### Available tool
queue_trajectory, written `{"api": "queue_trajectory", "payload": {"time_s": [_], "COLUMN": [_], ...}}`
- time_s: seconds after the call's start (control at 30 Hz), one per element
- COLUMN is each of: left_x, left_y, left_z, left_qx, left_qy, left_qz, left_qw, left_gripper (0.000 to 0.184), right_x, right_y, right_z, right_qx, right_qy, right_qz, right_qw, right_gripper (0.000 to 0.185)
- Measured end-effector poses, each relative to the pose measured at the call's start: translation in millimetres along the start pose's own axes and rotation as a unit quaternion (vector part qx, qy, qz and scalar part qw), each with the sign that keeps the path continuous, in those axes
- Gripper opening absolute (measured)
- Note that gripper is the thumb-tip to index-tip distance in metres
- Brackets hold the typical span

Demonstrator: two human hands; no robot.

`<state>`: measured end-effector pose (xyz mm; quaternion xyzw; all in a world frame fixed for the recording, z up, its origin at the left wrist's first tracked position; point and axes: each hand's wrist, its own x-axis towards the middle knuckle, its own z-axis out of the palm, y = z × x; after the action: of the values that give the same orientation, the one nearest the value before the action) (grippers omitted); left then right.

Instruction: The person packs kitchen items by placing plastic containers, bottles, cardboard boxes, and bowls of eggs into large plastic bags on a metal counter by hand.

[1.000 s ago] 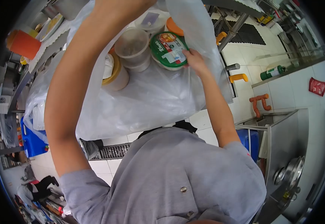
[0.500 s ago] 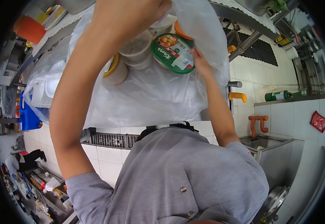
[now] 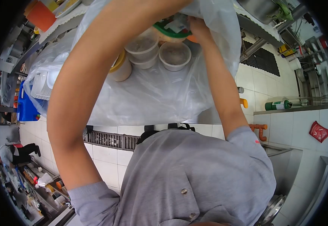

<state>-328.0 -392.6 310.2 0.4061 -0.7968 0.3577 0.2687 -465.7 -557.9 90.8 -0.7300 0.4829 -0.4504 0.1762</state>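
Note:
My right hand grips the right end of a green-lidded oval tub, held tilted at the back of the group of containers. My left forearm reaches across the top of the view, and its hand lies beyond the upper edge. Below the tub stands a round clear-lidded container. Left of it are stacked clear-lidded containers and a jar with a yellow lid. Part of something orange shows beside my right hand. Clear plastic sheeting lies under and around these containers.
Bagged clear plastic containers and a blue jug are at the left. An orange container stands on the upper left shelf. Another person is far left. A floor drain grate runs below the table.
My right hand has moved the green-lidded tub up and away, uncovering the round container beneath. My left hand has gone out past the top edge of the view.

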Motion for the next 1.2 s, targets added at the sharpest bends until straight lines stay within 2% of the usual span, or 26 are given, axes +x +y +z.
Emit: {"api": "queue_trajectory", "payload": {"time_s": [0.1,0.2,0.27,0.43,0.57,0.63,0.67,0.73,0.8,0.87,0.97,1.07,1.2], "left_x": [-6.0,-15.5,-23.1,-14.4,-2.1,0.6,1.1,-2.9,-6.3,-9.7,-18.6,-21.2,-27.2], "left_y": [3.1,7.9,10.5,17.5,26.4,24.5,23.6,22.5,23.6,23.5,21.2,20.0,25.1], "left_z": [-10.8,-12.7,-15.0,4.8,3.0,4.7,4.3,0.9,-9.5,-24.3,-22.8,-20.3,-27.0], "left_qx": [0.012,-0.001,-0.026,-0.038,-0.037,-0.045,-0.05,-0.067,-0.081,-0.071,-0.052,-0.064,-0.03], "left_qy": [0.009,-0.025,0.016,0.047,0.061,0.079,0.096,0.108,0.122,0.038,0.08,0.105,0.063], "left_qz": [0.016,-0.01,0.026,0.053,0.039,0.048,0.054,0.053,0.052,0.014,0.037,0.038,0.028], "left_qw": [1.0,1.0,0.999,0.997,0.997,0.995,0.993,0.99,0.988,0.997,0.995,0.992,0.997], "left_gripper": [0.006,0.005,0.005,0.006,0.005,0.005,0.004,0.004,0.005,0.005,0.005,0.004,0.004], "right_x": [10.5,-10.5,-23.1,-41.4,-44.1,-35.4,-32.0,-28.9,-29.9,-28.8,-35.3,-22.2,-21.2], "right_y": [11.1,28.2,38.2,47.6,34.8,41.5,43.0,49.9,66.2,82.2,82.6,56.8,53.1], "right_z": [-17.9,-47.5,-65.7,-89.5,-85.9,-78.2,-71.3,-58.5,-50.6,-36.8,-23.0,-30.3,-28.0], "right_qx": [-0.048,0.004,0.048,0.124,0.181,0.219,0.22,0.119,0.136,0.17,0.209,0.155,0.123], "right_qy": [0.038,0.101,0.121,0.128,0.155,0.135,0.137,0.042,0.046,0.044,0.032,0.039,0.141], "right_qz": [-0.015,0.021,0.074,0.176,0.212,0.229,0.23,0.239,0.242,0.243,0.25,0.296,0.219], "right_qw": [0.998,0.995,0.989,0.968,0.948,0.939,0.938,0.963,0.96,0.954,0.945,0.942,0.958], "right_gripper": [0.032,0.032,0.032,0.033,0.033,0.037,0.037,0.043,0.043,0.043,0.043,0.046,0.048]}}
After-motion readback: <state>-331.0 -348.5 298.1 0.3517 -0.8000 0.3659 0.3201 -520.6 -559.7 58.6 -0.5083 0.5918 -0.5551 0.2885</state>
